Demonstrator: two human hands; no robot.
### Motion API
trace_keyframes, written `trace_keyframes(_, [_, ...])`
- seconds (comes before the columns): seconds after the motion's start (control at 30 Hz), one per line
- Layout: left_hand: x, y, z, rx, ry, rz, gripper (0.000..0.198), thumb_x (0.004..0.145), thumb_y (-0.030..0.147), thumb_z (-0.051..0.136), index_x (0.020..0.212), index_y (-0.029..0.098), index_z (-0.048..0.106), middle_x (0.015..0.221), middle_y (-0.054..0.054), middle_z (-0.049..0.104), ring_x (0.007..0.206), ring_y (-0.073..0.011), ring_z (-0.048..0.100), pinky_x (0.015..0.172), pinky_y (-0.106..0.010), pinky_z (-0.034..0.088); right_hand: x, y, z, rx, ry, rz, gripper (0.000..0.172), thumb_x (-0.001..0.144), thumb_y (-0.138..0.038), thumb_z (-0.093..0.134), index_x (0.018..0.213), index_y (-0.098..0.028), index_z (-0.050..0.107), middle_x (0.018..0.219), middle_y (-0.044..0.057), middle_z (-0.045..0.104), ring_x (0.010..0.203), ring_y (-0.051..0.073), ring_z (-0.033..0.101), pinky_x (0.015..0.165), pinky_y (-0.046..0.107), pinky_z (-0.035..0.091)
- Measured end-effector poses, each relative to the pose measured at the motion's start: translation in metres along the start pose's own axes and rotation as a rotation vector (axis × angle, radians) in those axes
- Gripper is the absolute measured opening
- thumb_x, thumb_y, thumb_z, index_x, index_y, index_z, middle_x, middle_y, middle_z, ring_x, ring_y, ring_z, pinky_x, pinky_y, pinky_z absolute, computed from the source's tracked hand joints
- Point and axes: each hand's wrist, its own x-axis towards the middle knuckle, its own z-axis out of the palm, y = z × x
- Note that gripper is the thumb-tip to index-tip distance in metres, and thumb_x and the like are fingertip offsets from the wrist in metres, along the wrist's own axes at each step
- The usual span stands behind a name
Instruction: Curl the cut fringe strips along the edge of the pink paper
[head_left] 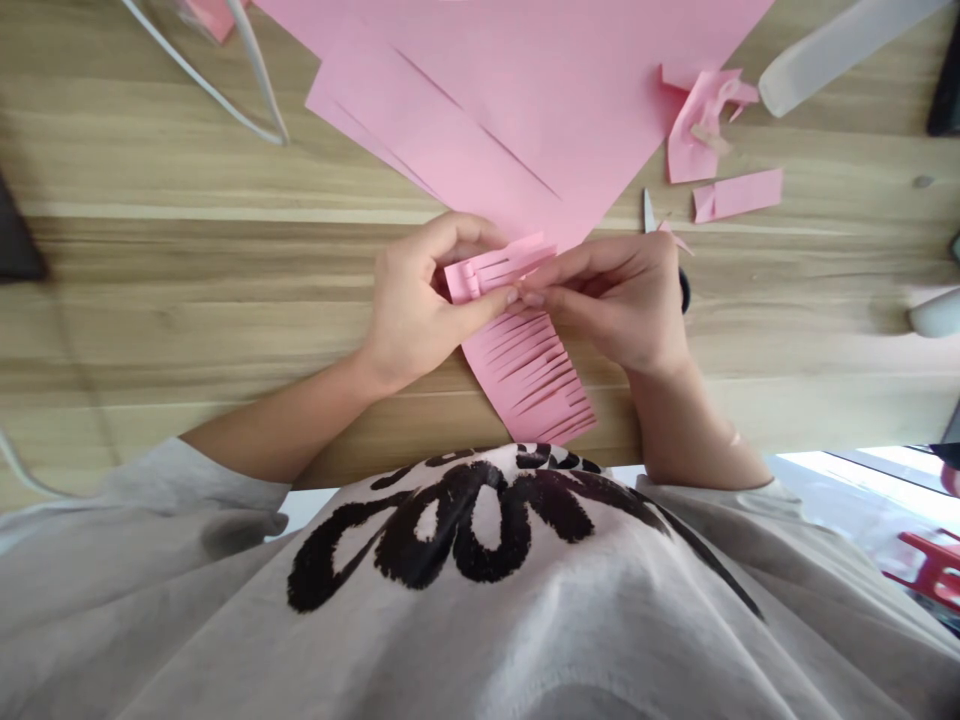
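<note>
A pink paper strip [529,370] cut into a fringe of many slits hangs from my hands toward my chest. My left hand [420,305] pinches the rolled top end of the strip between thumb and fingers. My right hand [619,300] is closed on the same end from the right, fingertips meeting the left thumb. Both hands hover just above the wooden table [150,300]. Scissors [651,212] lie behind my right hand, mostly hidden by it.
A large pink paper sheet [540,90] with a cut strip lies at the far middle. Pink scraps [712,125] lie at the far right beside a white tube-like object [832,50]. A white cable [225,80] curves at the far left. A red stool [930,565] stands on the floor at right.
</note>
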Motion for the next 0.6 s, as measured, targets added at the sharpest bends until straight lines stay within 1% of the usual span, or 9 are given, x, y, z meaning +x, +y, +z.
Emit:
trace_keyframes(0.17, [-0.0003,0.0019,-0.0017,-0.055,-0.018,0.001,0.029,0.079,0.04,0.082,0.1,0.026,0.067,0.101,-0.003,0.077,0.093,-0.0232,0.075,0.082,-0.041,0.062,-0.0008,-0.0028,0.0018,0.019,0.015,0.026,0.012,0.068,-0.012,0.087,0.074,-0.019,0.08,0.074,-0.001,0.08,0.069,0.017,0.076,0.066,0.03,0.069])
trace_keyframes(0.3, [0.0006,0.002,-0.0013,-0.06,-0.01,-0.01,0.031,0.075,0.039,0.084,0.098,0.026,0.068,0.103,-0.002,0.078,0.093,-0.0229,0.074,0.084,-0.041,0.063,-0.0008,-0.0032,0.0022,0.026,0.016,0.024,0.014,0.066,-0.012,0.089,0.072,-0.02,0.079,0.073,-0.002,0.079,0.067,0.016,0.076,0.064,0.029,0.069])
trace_keyframes(0.4, [0.0015,0.0002,-0.0005,-0.06,-0.005,-0.006,0.032,0.075,0.04,0.085,0.098,0.025,0.069,0.101,-0.001,0.078,0.09,-0.0219,0.073,0.083,-0.041,0.064,0.0001,-0.0023,0.0024,0.027,0.017,0.038,0.017,0.064,-0.009,0.09,0.071,-0.021,0.078,0.071,-0.003,0.079,0.065,0.015,0.075,0.063,0.028,0.068])
trace_keyframes(0.5, [0.0019,-0.0003,0.0001,-0.06,0.013,-0.001,0.031,0.076,0.04,0.084,0.098,0.024,0.069,0.099,-0.001,0.078,0.088,-0.0218,0.073,0.08,-0.041,0.063,0.001,-0.0014,0.0019,0.053,-0.004,0.046,0.016,0.067,-0.008,0.087,0.075,-0.02,0.079,0.074,-0.003,0.08,0.068,0.014,0.076,0.065,0.027,0.068])
trace_keyframes(0.6, [0.0015,0.0013,0.0003,-0.057,0.024,0.007,0.03,0.077,0.039,0.083,0.098,0.023,0.068,0.097,-0.002,0.077,0.089,-0.0222,0.074,0.079,-0.04,0.063,0.0014,-0.0014,0.0002,0.088,-0.035,0.043,0.012,0.072,-0.011,0.085,0.08,-0.019,0.08,0.078,-0.002,0.081,0.073,0.014,0.077,0.07,0.027,0.07])
